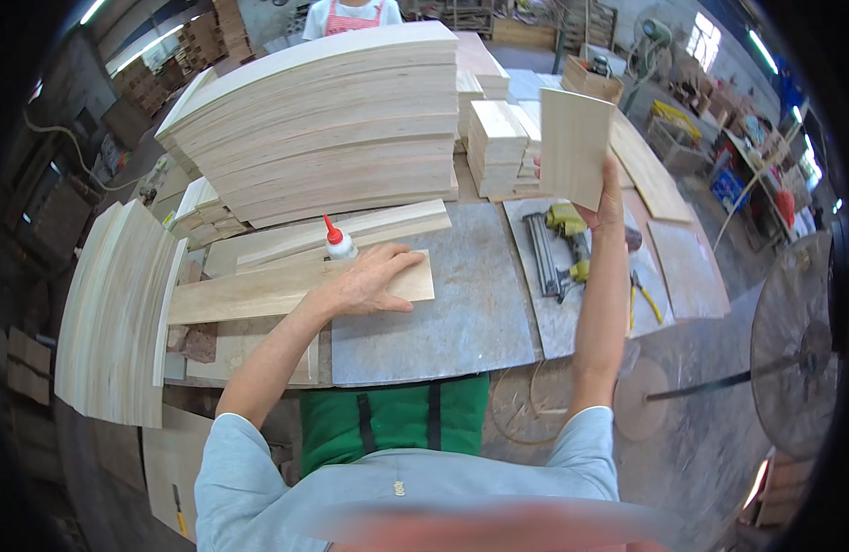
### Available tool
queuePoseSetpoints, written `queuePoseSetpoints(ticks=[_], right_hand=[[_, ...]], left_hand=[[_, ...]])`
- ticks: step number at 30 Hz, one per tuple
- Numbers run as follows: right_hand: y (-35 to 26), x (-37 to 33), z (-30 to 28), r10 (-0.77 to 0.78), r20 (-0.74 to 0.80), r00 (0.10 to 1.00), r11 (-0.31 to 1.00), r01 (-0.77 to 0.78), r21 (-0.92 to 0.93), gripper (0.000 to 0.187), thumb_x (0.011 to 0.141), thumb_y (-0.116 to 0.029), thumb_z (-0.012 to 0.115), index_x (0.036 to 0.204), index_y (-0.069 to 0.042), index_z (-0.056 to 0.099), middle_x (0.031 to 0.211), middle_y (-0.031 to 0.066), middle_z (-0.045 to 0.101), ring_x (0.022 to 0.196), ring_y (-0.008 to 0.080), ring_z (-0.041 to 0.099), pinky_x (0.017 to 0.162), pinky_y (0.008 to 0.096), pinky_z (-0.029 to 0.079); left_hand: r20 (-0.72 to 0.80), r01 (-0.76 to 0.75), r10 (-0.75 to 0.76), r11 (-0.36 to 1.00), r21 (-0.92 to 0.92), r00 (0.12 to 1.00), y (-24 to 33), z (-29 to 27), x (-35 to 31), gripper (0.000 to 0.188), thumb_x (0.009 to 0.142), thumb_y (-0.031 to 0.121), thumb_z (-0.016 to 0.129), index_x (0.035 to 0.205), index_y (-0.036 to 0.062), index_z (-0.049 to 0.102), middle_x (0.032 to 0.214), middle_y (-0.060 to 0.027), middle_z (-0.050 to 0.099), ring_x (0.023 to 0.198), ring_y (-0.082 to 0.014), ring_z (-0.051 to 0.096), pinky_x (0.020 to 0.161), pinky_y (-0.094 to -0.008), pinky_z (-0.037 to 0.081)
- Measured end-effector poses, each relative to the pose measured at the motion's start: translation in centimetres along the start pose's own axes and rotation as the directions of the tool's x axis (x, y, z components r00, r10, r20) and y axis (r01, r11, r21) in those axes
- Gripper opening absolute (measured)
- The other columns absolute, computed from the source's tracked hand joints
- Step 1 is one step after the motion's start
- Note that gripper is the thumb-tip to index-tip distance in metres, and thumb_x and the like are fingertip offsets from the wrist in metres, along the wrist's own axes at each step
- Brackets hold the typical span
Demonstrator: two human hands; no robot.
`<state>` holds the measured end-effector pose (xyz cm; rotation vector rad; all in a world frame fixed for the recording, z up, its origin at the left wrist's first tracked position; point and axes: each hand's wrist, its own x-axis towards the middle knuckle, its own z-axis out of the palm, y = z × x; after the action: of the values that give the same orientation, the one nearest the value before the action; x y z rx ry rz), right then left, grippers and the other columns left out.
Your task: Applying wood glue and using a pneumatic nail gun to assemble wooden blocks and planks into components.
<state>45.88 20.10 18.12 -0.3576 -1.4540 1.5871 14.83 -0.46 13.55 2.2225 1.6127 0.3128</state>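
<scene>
My left hand [374, 279] lies across the right end of a long, narrow wooden board [245, 294], thumb and fingers apart. Behind that hand stands a white glue bottle [340, 243] with a red pointed cap. Raised at the right, my right hand [608, 202] grips a pale rectangular wooden panel [576, 145] by its lower right part and holds it upright, off the table. Some of its fingers are hidden behind the panel. Below the panel, beside my right forearm, a green and grey nail gun [562, 244] rests on the worktable.
A tall stack of wide boards [323, 120] blocks the far side. Another stack [116, 313] stands at the left, smaller blocks [496, 138] behind right. Yellow-handled pliers [643, 299] lie right of my forearm. A large fan [802, 345] stands right; another person [351, 17] is beyond the stack.
</scene>
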Motion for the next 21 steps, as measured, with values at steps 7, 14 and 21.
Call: queuePoseSetpoints(ticks=[7,14,21], right_hand=[[-1.7,3.7,2.9,-0.331,0.102,0.938,0.881,0.269,0.390,0.110,0.066,-0.073,0.063,0.142,-0.003,0.026,0.133,0.0230,0.041,0.109,0.0404,0.054,0.091,0.0530,0.048],[-2.7,4.4,3.7,-0.338,0.066,0.939,0.872,0.287,0.396,0.105,0.071,-0.070,0.061,0.144,-0.006,0.021,0.139,0.0231,0.035,0.117,0.0426,0.048,0.096,0.0542,0.044],[-2.5,3.9,3.6,-0.332,-0.002,0.943,0.881,0.311,0.357,0.100,0.073,-0.069,0.060,0.141,-0.004,0.026,0.129,0.0231,0.045,0.114,0.0480,0.049,0.095,0.0558,0.045]], left_hand=[[0.009,-0.039,0.039,0.999,-0.015,0.999,-0.5,0.4,-0.3,0.078,0.072,0.035,0.074,0.137,0.0116,0.039,0.138,-0.0177,0.037,0.128,-0.0361,0.035,0.108,-0.0440,0.031],[0.025,-0.031,0.031,0.999,-0.019,0.999,-0.4,0.4,0.0,0.079,0.072,0.035,0.073,0.138,0.0113,0.037,0.139,-0.0154,0.036,0.131,-0.0330,0.032,0.110,-0.0442,0.030],[0.027,-0.033,0.034,0.999,-0.036,0.999,-0.4,0.2,0.0,0.078,0.072,0.033,0.073,0.138,0.0107,0.038,0.139,-0.0155,0.036,0.130,-0.0333,0.033,0.110,-0.0437,0.031]])
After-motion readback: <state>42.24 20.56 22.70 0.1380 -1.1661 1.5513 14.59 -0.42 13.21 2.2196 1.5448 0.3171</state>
